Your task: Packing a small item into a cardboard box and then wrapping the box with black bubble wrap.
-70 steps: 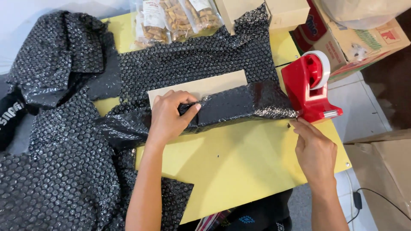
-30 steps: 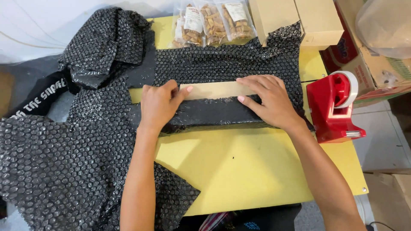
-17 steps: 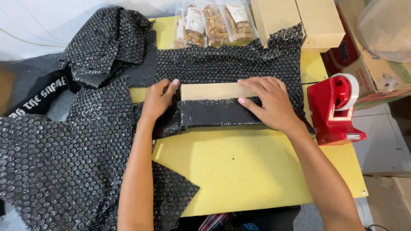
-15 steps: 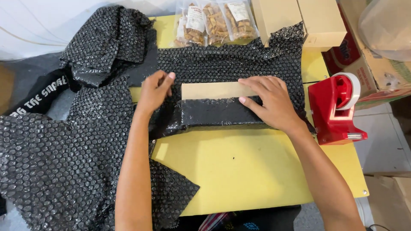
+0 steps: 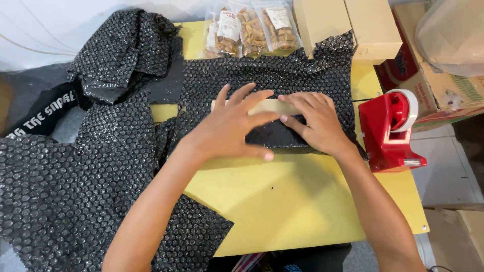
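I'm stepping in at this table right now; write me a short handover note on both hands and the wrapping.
Left hand: flat, fingers spread on the flat tan cardboard box.
Right hand: pressing the black bubble wrap sheet against the box's near side.
Box lies on the wrap on the yellow table; red tape dispenser stands to the right.
Done: near side covered.
Left: top strip bare, no tape visible.

Two bare forearms are seen, ending in the left hand [image 5: 229, 128] and the right hand [image 5: 315, 123]; no sleeves, gloves, rings or watch are worn.
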